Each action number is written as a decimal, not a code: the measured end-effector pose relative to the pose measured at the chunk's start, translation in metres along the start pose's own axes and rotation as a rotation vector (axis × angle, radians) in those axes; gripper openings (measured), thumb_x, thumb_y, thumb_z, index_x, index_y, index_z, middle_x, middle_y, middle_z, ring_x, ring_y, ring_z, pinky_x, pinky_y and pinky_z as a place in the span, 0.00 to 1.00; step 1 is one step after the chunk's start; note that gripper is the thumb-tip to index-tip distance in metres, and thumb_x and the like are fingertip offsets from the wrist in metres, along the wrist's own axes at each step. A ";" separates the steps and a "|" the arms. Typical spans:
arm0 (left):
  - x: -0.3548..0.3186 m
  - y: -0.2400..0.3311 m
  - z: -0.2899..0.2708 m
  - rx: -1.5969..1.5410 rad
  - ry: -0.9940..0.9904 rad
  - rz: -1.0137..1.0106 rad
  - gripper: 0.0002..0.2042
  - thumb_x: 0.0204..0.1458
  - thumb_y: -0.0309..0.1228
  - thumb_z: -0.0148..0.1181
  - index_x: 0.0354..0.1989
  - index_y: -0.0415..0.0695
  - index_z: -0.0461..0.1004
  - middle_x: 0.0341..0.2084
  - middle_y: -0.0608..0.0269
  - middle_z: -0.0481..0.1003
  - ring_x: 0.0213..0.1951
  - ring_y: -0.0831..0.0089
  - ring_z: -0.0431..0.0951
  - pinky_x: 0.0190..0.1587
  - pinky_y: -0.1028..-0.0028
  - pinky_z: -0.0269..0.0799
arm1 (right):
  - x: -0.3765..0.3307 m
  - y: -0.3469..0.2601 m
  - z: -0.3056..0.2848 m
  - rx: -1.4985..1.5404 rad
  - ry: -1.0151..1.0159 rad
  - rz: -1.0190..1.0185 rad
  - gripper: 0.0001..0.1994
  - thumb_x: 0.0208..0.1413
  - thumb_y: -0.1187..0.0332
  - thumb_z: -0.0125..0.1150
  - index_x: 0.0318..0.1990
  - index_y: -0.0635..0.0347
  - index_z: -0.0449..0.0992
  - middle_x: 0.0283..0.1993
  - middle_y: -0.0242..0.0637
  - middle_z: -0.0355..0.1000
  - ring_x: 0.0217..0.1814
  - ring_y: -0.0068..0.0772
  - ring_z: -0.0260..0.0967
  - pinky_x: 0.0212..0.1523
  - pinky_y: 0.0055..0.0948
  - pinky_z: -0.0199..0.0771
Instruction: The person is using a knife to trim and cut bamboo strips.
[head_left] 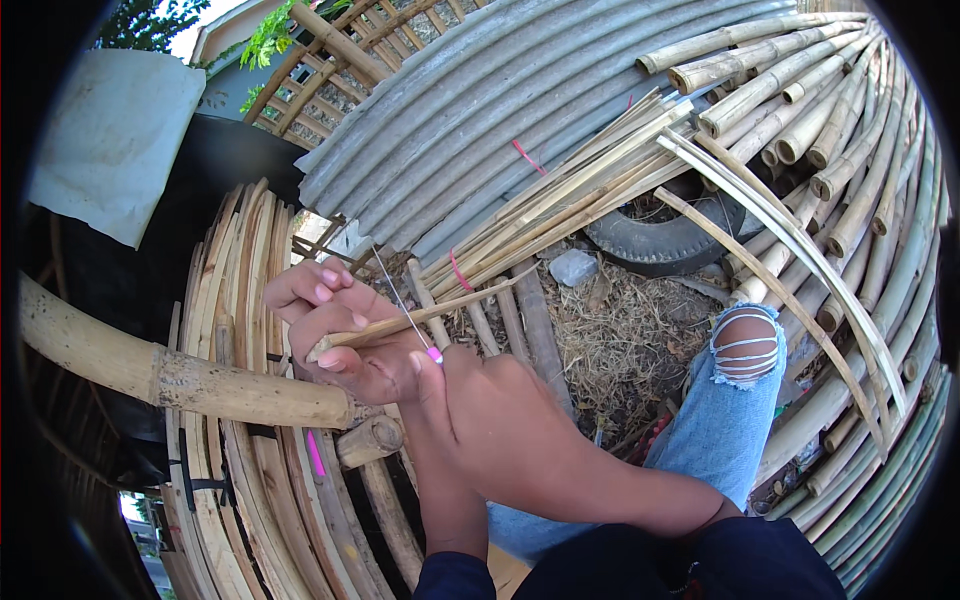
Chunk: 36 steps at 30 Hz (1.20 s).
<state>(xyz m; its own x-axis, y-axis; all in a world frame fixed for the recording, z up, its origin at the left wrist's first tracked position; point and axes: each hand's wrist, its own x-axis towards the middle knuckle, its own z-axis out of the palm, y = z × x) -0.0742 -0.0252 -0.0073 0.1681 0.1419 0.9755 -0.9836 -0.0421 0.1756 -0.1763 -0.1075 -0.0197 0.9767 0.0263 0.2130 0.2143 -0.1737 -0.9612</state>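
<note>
At the centre left of the frame my left hand (pixel 335 325) closes around a thin bamboo strip (pixel 420 318), fingers curled over its near end; the strip runs up and right toward the middle of the picture. My right hand (pixel 490 420), just below and right of it, pinches a thin blade with a pink tip (pixel 405 305) against the strip. Stacked bamboo slats (pixel 240 300) lie beneath my hands at left. A thick bamboo pole (pixel 150 375) crosses the lower left, and my torn denim knee (pixel 745 345) shows at the right.
</note>
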 end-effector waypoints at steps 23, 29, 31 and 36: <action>-0.002 0.000 -0.011 -0.046 -0.105 -0.003 0.19 0.56 0.47 0.42 0.21 0.46 0.59 0.27 0.62 0.54 0.32 0.72 0.55 0.38 0.73 0.55 | 0.010 0.031 0.017 -0.019 0.068 -0.054 0.16 0.58 0.68 0.39 0.23 0.73 0.66 0.19 0.58 0.65 0.23 0.61 0.64 0.27 0.48 0.64; 0.000 0.000 -0.009 -0.057 -0.080 0.026 0.19 0.55 0.48 0.43 0.21 0.45 0.61 0.28 0.62 0.55 0.33 0.73 0.55 0.37 0.74 0.55 | 0.011 0.027 0.010 0.006 -0.027 0.042 0.16 0.58 0.69 0.38 0.25 0.73 0.66 0.20 0.58 0.65 0.25 0.60 0.64 0.29 0.49 0.64; -0.003 -0.002 -0.011 -0.038 -0.012 -0.028 0.22 0.52 0.52 0.46 0.17 0.46 0.60 0.27 0.62 0.55 0.31 0.72 0.55 0.36 0.73 0.53 | 0.016 0.022 0.005 0.005 -0.030 0.090 0.15 0.58 0.69 0.38 0.26 0.73 0.67 0.20 0.57 0.65 0.26 0.60 0.64 0.29 0.49 0.64; 0.000 0.001 -0.002 -0.075 0.011 -0.015 0.23 0.51 0.53 0.47 0.15 0.46 0.61 0.27 0.62 0.56 0.32 0.72 0.55 0.35 0.73 0.53 | 0.003 0.016 0.009 0.021 -0.026 -0.035 0.15 0.58 0.68 0.38 0.26 0.73 0.66 0.21 0.57 0.65 0.26 0.61 0.63 0.29 0.48 0.62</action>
<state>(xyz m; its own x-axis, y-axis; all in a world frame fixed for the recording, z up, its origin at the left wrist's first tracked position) -0.0754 -0.0232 -0.0077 0.1827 0.1529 0.9712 -0.9832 0.0341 0.1796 -0.1698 -0.1016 -0.0355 0.9685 0.0580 0.2420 0.2481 -0.1515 -0.9568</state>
